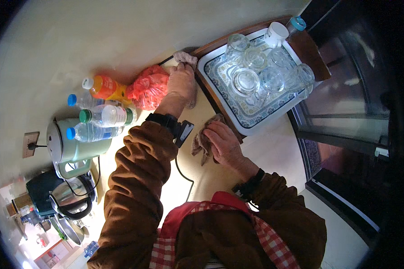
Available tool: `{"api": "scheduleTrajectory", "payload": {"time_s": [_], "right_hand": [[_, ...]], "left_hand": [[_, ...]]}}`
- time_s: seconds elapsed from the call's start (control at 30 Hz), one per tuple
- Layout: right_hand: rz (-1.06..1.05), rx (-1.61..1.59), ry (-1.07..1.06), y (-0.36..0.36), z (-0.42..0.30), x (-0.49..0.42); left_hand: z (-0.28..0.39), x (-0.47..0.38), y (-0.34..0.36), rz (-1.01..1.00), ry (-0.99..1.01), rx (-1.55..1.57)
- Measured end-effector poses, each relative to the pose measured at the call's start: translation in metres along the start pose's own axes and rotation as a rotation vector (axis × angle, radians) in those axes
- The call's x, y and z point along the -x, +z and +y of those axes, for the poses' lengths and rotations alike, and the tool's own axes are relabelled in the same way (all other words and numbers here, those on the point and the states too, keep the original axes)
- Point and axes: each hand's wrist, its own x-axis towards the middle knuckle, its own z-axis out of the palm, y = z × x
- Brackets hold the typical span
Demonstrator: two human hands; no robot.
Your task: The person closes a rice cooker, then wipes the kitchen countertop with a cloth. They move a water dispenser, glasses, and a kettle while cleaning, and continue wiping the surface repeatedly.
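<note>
My left hand [181, 82] reaches to the far side of the pale surface, its fingers on a greyish cloth [186, 58] beside the corner of the tray; part of a cloth also shows under the hand's right edge. My right hand [224, 144], closer to my body, grips a brown cloth [202, 143] at the near left corner of the wooden frame [210, 97] under the tray. A white-rimmed patterned tray [252, 129] holds several upturned clear glass mugs [245, 81] and a white mug [276, 33]. A red plastic bag [149, 88] lies against my left hand.
Left of the bag stand an orange drink bottle [104, 87] and several clear plastic bottles [96, 131]. Beyond are a pale green kettle [77, 144], a steel kettle [70, 196] and a wall socket [31, 144]. A blue-lidded jar [295, 25] stands behind the tray. A thin black cable [185, 176] crosses the surface.
</note>
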Motion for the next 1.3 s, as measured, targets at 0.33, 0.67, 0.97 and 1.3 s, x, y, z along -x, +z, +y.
{"api": "scheduleTrajectory", "payload": {"time_s": [0.33, 0.67, 0.97, 1.3], "right_hand": [[0.018, -0.101, 0.061, -0.003, -0.002, 0.003], [0.055, -0.038, 0.01, 0.001, -0.005, -0.001], [0.059, -0.042, 0.0, 0.006, -0.002, -0.001], [0.039, -0.022, -0.012, 0.006, 0.0, 0.001]], "left_hand": [[0.006, 0.201, -0.024, 0.079, 0.178, 0.534], [-0.046, 0.234, -0.018, 0.328, -0.333, 0.512], [0.014, 0.291, -0.018, 0.165, -0.036, 0.467], [-0.042, 0.257, 0.005, 0.177, -0.502, 0.364]]}}
